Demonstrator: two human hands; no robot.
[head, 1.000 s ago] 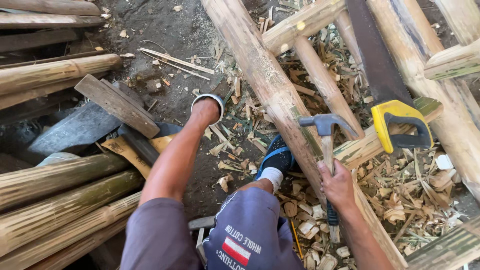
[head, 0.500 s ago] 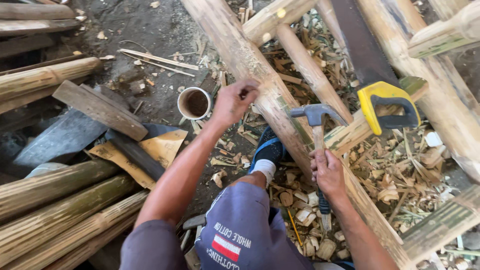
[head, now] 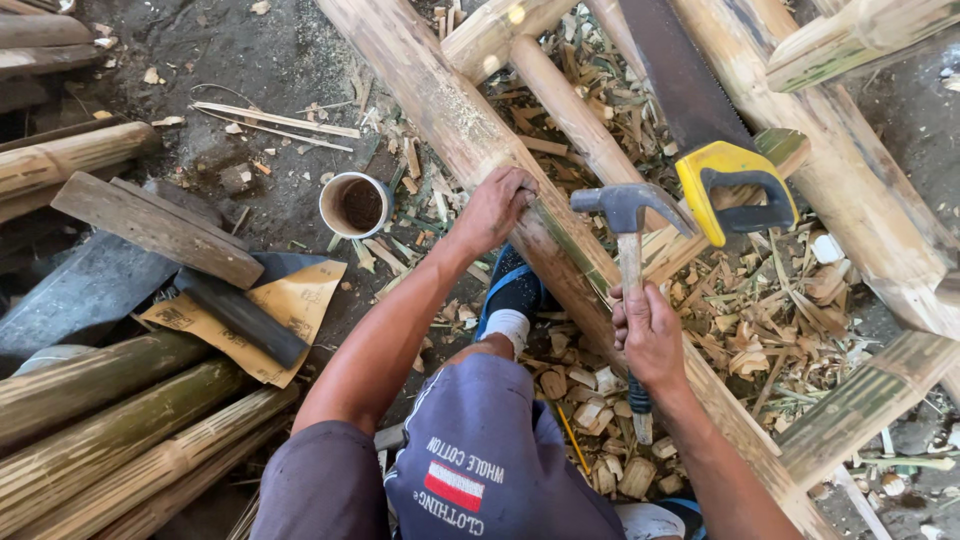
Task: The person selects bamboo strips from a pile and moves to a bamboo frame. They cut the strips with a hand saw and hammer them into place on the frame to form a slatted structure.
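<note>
My right hand (head: 650,335) is clenched round the claw hammer (head: 628,250) handle, head poised above the long bamboo pole (head: 440,100). My left hand (head: 495,205) presses fingers on that pole. Yellow-handled saw (head: 735,185) rests just right; small cup (head: 355,205) stands left on the dirt.

Soft even daylight falling across scene, no hard shadows. Bright glare spot sitting on bamboo crosspiece end (head: 515,15), above and left of hammer head (head: 625,205). Pale bamboo right of hammer head looking brightest; dark ground (head: 270,60) far left of it staying dim. Focus holding sharp throughout. Wide-angle bending showing at frame edges.
</note>
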